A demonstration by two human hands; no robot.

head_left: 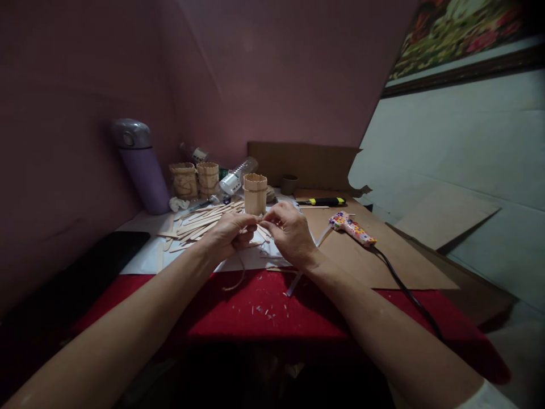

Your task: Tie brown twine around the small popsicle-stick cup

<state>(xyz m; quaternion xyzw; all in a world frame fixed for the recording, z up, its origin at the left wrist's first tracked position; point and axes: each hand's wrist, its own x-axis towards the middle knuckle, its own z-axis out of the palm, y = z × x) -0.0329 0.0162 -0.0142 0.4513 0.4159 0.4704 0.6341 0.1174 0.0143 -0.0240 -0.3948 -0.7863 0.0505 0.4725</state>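
My left hand (236, 232) and my right hand (291, 232) meet over the front of the table, their fingertips pinched close together. Between them runs a thin piece of twine (243, 275), whose loose tail hangs below my left hand onto the red cloth. Just behind the fingertips stands a small upright cup made of wooden craft sticks (255, 197), with a scalloped rim. Whether the twine touches this cup is hidden by my fingers. To the left of it spreads a pile of loose craft sticks (200, 224).
A flower-patterned glue gun (352, 228) lies on cardboard (392, 264) at right, its cord trailing forward. Behind it is a yellow-black cutter (326, 201). Two twine-wrapped stick cups (184, 180), a plastic bottle (239, 175) and a purple flask (142, 170) stand or lie at back left.
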